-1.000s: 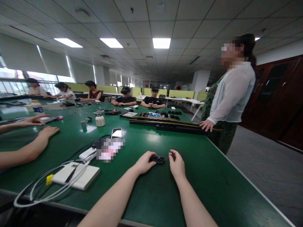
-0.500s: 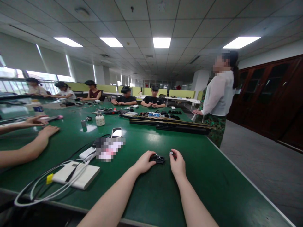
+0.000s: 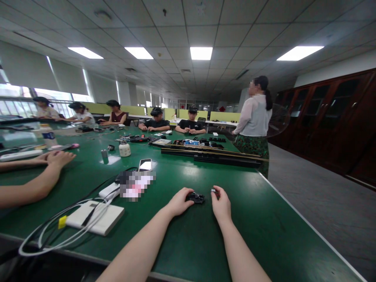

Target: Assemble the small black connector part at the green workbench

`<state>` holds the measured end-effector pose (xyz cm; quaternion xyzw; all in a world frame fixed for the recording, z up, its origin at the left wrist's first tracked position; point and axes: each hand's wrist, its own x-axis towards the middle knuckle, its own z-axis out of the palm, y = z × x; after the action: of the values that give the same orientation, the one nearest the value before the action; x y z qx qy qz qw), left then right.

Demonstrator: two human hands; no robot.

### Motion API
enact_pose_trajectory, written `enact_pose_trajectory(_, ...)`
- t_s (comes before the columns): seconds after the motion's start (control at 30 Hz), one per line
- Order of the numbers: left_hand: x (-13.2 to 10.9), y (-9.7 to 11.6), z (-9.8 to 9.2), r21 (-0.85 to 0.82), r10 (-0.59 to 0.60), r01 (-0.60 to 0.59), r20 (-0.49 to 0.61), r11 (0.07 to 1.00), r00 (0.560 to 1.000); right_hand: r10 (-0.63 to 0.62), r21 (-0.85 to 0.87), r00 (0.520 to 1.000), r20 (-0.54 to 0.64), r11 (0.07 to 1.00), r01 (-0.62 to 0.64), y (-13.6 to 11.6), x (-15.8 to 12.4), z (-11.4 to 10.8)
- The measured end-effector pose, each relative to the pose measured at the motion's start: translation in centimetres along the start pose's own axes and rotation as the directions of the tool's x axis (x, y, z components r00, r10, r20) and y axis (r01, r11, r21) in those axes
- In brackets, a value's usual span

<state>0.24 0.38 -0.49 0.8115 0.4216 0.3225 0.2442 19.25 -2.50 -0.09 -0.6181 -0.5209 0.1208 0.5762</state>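
On the green table [image 3: 188, 235], my left hand [image 3: 179, 201] grips a small black plastic part [image 3: 197, 197] by its left end, thumb on the near side and fingers on the far side. The part's upper face has uneven detail, too small to make out. Just to the right, apart from it, my right hand [image 3: 221, 203] pinches a tiny light-grey piece [image 3: 213, 190] between thumb and fingers. What kind of piece it is does not show clearly.
To the left lie a white box [image 3: 108, 223] with looped cables, a power strip [image 3: 109, 189] and a phone [image 3: 145, 165]. Long black rails [image 3: 226, 159] lie ahead. A co-worker's hands [image 3: 60, 158] rest at left. Someone stands [image 3: 254, 117] beyond the right edge.
My hands and the pieces in them have stayed almost still. The standing person has moved away and to the left. The co-worker's hands at left have come together.
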Motion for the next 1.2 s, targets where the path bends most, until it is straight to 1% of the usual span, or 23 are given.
enact_pose_trajectory(0.23, -0.03, 0.15, -0.04, 0.011, 0.006, -0.006, 0.002, 1.0, 1.0, 0.018, -0.003, 1.0, 0.024, 1.0, -0.018, -0.17, -0.03, -0.09)
enact_pose_trajectory(0.57, -0.03, 0.09, -0.05, 0.003, 0.005, -0.005, 0.004, 1.0, 1.0, 0.014, 0.026, 1.0, 0.0, 1.0, -0.014, -0.11, -0.04, 0.0)
enact_pose_trajectory(1.2, 0.03, -0.06, 0.07, -0.015, -0.005, 0.005, -0.003, 1.0, 1.0, 0.012, 0.018, 1.0, 0.002, 1.0, -0.012, 0.2, 0.0, 0.08)
